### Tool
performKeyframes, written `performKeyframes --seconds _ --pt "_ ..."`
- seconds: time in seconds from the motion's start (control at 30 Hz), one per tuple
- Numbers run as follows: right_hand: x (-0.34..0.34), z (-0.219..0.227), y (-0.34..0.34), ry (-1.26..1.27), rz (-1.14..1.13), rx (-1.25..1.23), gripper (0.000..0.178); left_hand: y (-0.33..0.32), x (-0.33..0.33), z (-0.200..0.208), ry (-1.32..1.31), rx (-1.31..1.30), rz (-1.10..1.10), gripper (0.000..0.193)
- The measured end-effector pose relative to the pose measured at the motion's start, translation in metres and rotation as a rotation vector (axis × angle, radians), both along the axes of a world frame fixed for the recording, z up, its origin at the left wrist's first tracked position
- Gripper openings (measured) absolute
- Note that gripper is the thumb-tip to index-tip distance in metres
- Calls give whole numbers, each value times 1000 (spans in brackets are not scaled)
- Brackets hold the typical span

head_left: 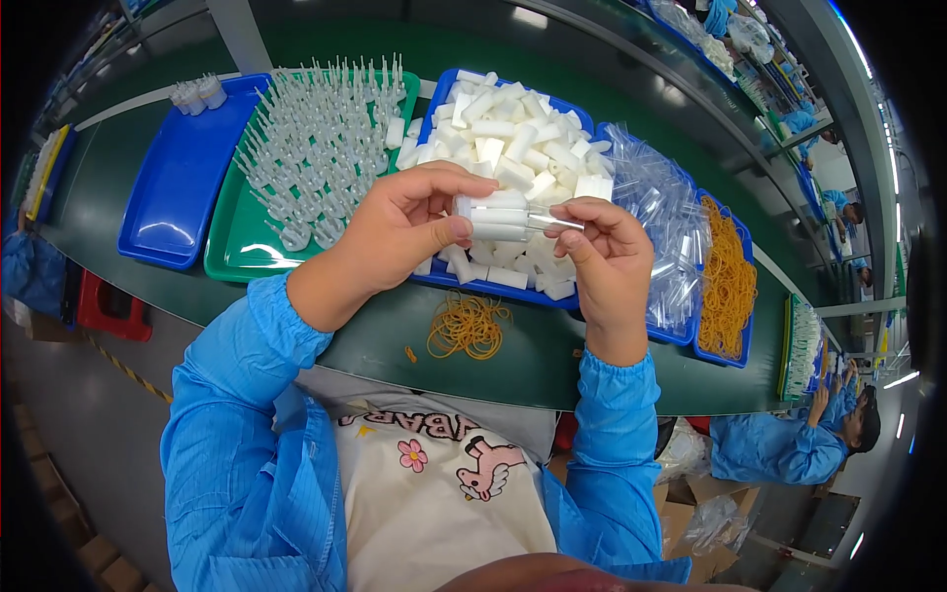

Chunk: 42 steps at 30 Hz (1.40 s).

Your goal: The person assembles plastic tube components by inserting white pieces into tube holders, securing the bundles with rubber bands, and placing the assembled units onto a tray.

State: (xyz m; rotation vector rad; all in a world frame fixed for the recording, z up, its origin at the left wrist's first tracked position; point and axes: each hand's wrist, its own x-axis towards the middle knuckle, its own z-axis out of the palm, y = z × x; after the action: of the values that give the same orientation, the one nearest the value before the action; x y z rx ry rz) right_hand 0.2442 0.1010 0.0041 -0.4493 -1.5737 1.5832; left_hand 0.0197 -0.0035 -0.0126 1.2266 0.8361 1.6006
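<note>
Between my hands, above the foam pieces, is a clear plastic part (499, 216) with white cylinders showing at its wider body. My left hand (414, 219) pinches the wider left end between thumb and fingers. A narrower clear tube (554, 219) runs from its right side, and my right hand (610, 255) grips that end with thumb and fingertips. Whether the two are joined is hard to make out. Behind them a blue tray (444, 97) is heaped with white foam cylinders (513, 133). Loose yellowish rubber bands (468, 326) lie on the green table just in front of my hands.
Left of the foam stands a green tray (225, 247) of upright clear nozzle-like parts (316, 138). Beyond it, a blue tray (173, 197) holds several capped pieces (197, 95). To the right are clear plastic tubes (651, 217) and rubber bands (728, 281). A co-worker (789, 439) sits at right.
</note>
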Motion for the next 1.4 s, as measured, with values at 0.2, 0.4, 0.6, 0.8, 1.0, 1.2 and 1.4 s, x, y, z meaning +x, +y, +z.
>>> performKeyframes --seconds 0.2,0.4,0.6,0.8,1.0,1.2,1.4 --pt "-2 0 -1 -18 -8 68 25 -1 -1 -1 150 67 76 38" --pt "-5 -6 -1 14 -116 176 25 -4 3 11 339 -35 52 40" --pt "-2 -9 5 3 -70 162 25 -5 -5 14 414 -24 -6 42" --pt "-1 -8 11 -2 97 170 26 -4 -9 12 367 -18 -47 38" --pt "0 -12 9 24 55 227 25 -8 -3 18 361 -26 -61 37" --pt "-4 -15 4 116 9 308 23 -7 -8 25 400 -46 -137 37" --pt "-5 -14 2 115 33 295 21 -8 -12 25 444 -27 -176 36"
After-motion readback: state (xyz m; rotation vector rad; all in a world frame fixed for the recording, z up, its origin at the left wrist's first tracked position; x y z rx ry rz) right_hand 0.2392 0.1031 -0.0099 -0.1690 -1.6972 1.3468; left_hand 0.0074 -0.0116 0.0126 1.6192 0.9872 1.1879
